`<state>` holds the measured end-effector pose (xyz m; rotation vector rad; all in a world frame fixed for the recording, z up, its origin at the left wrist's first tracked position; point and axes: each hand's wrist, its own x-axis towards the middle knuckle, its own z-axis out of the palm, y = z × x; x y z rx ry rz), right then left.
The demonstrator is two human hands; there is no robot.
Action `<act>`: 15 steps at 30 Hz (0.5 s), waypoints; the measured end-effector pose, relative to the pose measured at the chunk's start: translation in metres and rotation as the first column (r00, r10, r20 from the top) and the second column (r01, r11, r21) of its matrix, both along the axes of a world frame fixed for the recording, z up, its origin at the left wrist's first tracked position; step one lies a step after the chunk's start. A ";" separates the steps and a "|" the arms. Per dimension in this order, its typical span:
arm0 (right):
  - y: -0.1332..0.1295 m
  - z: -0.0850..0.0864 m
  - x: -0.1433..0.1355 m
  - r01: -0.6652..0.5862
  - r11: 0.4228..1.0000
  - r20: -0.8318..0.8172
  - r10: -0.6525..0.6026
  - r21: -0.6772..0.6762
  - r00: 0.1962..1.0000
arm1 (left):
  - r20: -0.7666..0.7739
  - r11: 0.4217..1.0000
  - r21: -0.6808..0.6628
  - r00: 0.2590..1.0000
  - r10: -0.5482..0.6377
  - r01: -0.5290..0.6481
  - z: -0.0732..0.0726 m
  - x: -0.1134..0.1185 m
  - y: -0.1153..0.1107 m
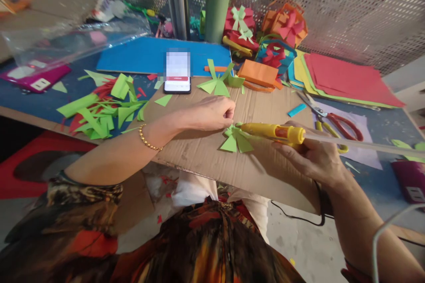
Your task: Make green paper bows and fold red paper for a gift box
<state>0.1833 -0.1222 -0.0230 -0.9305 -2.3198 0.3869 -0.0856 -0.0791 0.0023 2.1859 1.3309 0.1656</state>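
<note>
My right hand (308, 154) grips a yellow hot glue gun (272, 132), with a long clear glue stick (352, 141) running out of its back. The gun's nozzle reaches the top of a green paper bow (236, 139) lying on the cardboard sheet (199, 150). My left hand (215, 112) is closed just above that bow, its fingers curled inward; whether a small piece is pinched in them is hidden. Beyond it lies a second green paper bow (217, 82).
Green paper scraps (102, 110) are heaped at left. A phone (177, 73) lies by the blue board (133, 55). Behind stand a green bottle (217, 6) and small paper bags (259, 73). Scissors (332, 117) and stacked coloured paper (352, 77) are at right.
</note>
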 end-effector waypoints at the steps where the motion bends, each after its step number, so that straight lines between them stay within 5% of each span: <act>1: 0.000 -0.001 0.001 0.007 1.000 -0.001 -0.007 0.008 1.000 | -0.004 1.000 0.001 1.000 0.001 -0.001 0.000 0.000 0.000; 15: -0.001 -0.002 0.003 -0.010 0.997 -0.006 0.010 -0.078 1.000 | -0.012 0.999 -0.026 1.000 0.021 -0.021 0.006 0.002 -0.002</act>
